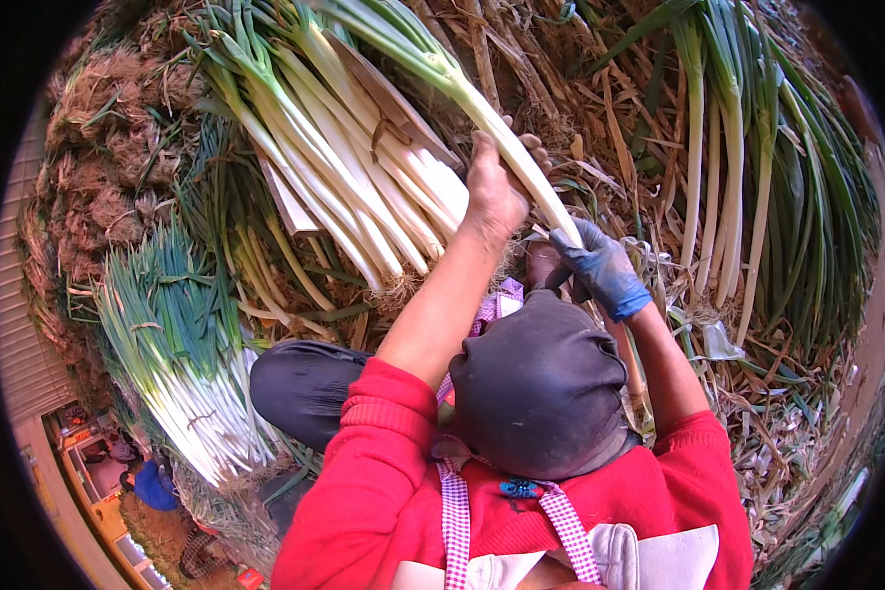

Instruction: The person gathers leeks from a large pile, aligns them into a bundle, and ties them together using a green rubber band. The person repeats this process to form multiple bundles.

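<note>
My bare left hand (498, 183) is wrapped around the pale shaft of a long Welsh onion (520, 158), thumb on one side and fingertips showing on the other. Lower down, my right hand (597, 267), in a blue glove, grips the white base end of the same stalk. Its green leaves run up past the top rim of the view. Left of my hands, a pile of Welsh onions (354, 162) with white shafts and rooty ends lies across a wooden support (391, 96). My dark-trousered knees (538, 383) are below the hands.
Untrimmed Welsh onions (737, 162) lean at the right over dry leaf litter (767, 435). At the left lies a tied bundle of thinner scallions (192, 369), below a heap of rooty bundles (110, 169). Another person in blue (153, 487) is at the lower left.
</note>
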A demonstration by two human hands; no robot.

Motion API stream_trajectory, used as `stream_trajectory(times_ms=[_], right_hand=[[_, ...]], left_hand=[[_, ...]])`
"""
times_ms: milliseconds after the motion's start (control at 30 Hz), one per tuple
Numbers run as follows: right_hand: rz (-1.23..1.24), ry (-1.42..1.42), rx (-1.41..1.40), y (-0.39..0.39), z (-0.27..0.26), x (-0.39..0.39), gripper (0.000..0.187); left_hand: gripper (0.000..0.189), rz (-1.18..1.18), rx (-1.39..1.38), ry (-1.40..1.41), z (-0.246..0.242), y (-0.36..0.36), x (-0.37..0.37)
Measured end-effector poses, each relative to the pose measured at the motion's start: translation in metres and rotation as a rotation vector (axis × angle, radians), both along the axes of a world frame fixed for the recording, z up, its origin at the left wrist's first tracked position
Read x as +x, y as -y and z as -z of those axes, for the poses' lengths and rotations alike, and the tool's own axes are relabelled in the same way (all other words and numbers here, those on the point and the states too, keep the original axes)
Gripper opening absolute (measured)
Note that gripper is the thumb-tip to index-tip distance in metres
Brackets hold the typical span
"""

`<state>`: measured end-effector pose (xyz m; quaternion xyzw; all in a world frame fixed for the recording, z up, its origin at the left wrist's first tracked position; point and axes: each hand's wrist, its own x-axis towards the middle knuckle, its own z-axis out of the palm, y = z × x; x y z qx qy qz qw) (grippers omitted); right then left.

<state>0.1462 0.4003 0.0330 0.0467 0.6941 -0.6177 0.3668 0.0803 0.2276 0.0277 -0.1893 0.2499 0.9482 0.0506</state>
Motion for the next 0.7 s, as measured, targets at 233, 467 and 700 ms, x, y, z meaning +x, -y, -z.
stream_trajectory(times_ms=[233, 467, 700], right_hand=[[-0.061, 0.24, -0.042, -0.062, 0.007, 0.035, 0.043], [0.053, -0.412, 0.2, 0.001, 0.003, -0.032, 0.053], [0.485, -0.199, -0.354, 0.088, -0.004, -0.089, 0.038]], left_hand=[[0.029, -0.055, 0.347, -0.048, 0.001, 0.052, -0.036], [0.025, -0.062, -0.154, -0.109, -0.014, 0.014, -0.018], [0.032, -0.261, -0.471, -0.163, -0.024, 0.006, 0.004]])
